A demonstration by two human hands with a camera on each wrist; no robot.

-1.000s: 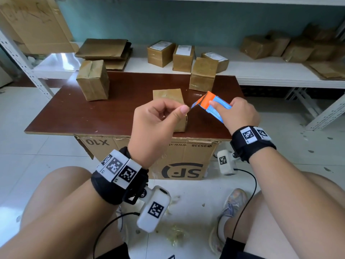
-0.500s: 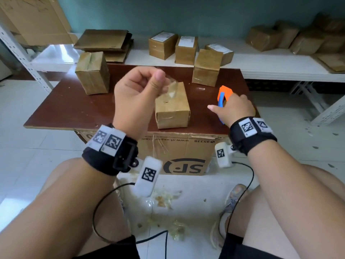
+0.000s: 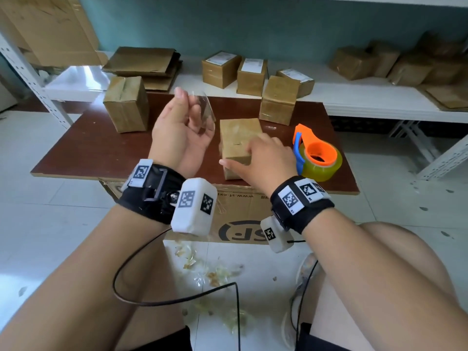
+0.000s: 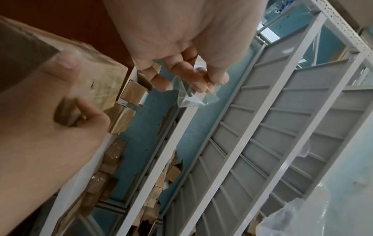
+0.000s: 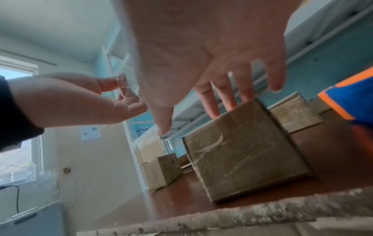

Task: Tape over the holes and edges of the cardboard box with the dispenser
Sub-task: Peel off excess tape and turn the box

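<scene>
A small cardboard box [image 3: 238, 134] stands near the front of the brown table [image 3: 101, 148]. My right hand [image 3: 240, 154] is over its near top with straight, spread fingers; its fingertips [image 5: 230, 102] reach the box [image 5: 246, 153] at the top's far edge. Above and left of the box, my raised left hand [image 3: 188, 112] pinches a clear strip of tape [image 3: 206, 115] between thumb and fingers, and the tape [image 4: 191, 95] hangs loose from them. The orange and blue dispenser [image 3: 316, 155], with its clear roll, lies on the table right of the box, held by no hand.
Two more taped boxes [image 3: 126, 105] [image 3: 278, 102] stand further back on the table. Several boxes [image 3: 221, 69] and flat cardboard [image 3: 141, 62] sit on the white shelf behind. A large printed carton [image 3: 238, 219] is under the table, with tape scraps [image 3: 215, 272] on the floor.
My right hand has set the dispenser down on the table and moved left onto the box. My left hand has turned palm-up, still pinching the tape strip.
</scene>
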